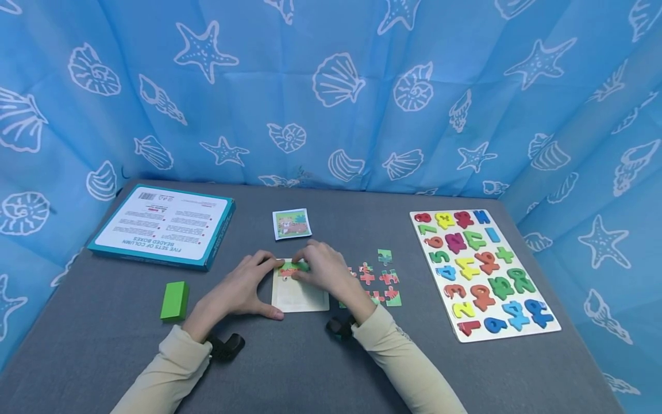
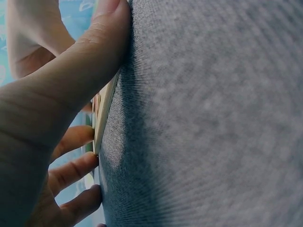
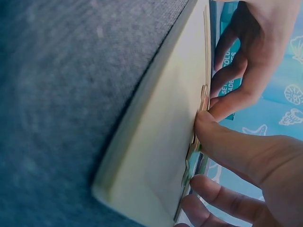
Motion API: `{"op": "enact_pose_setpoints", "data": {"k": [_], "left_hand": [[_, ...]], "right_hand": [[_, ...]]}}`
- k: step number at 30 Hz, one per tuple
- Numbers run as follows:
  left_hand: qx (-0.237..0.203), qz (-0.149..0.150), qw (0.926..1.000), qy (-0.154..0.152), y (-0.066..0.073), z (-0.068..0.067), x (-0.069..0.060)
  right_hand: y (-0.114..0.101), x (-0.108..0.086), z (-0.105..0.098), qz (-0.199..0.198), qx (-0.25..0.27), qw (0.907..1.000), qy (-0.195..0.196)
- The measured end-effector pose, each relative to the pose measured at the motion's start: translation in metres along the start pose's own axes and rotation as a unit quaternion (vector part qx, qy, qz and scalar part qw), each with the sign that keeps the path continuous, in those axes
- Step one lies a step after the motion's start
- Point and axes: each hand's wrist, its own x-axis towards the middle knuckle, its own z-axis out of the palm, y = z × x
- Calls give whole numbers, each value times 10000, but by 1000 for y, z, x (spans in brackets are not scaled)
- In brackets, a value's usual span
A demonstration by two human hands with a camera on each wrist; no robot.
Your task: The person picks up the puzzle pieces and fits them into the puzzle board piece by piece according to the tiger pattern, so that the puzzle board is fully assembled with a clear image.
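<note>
With left hand point(image 1: 239, 287) spread around left edge of puzzle tray point(image 1: 301, 296), right hand point(image 1: 327, 269) pinching puzzle piece point(image 1: 303, 267) at tray's far side. With tray flat on table point(image 1: 289, 368), loose pieces point(image 1: 389, 277) at right.

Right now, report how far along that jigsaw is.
Done: a few jigsaw pieces lie at the wooden tray's far end. In hand: the right hand touches pieces there; the left hand steadies the tray. Remaining: loose jigsaw pieces beside the tray, whose near part is bare.
</note>
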Motion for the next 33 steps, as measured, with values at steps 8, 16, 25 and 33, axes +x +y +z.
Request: {"op": "enact_pose_setpoints", "data": {"k": [8, 16, 25, 33], "left_hand": [[-36, -19, 10000, -2, -1, -1, 0], [-73, 33, 10000, -22, -2, -1, -2], [-8, -21, 9999, -155, 1, -2, -2], [142, 65, 9996, -246, 5, -4, -2]], "right_hand": [[-8, 4, -1, 334, -57, 9992, -203], [-12, 3, -1, 335, -242, 9987, -312], [5, 6, 0, 542, 906, 9941, -268], [9, 4, 1, 554, 933, 9937, -274]]}}
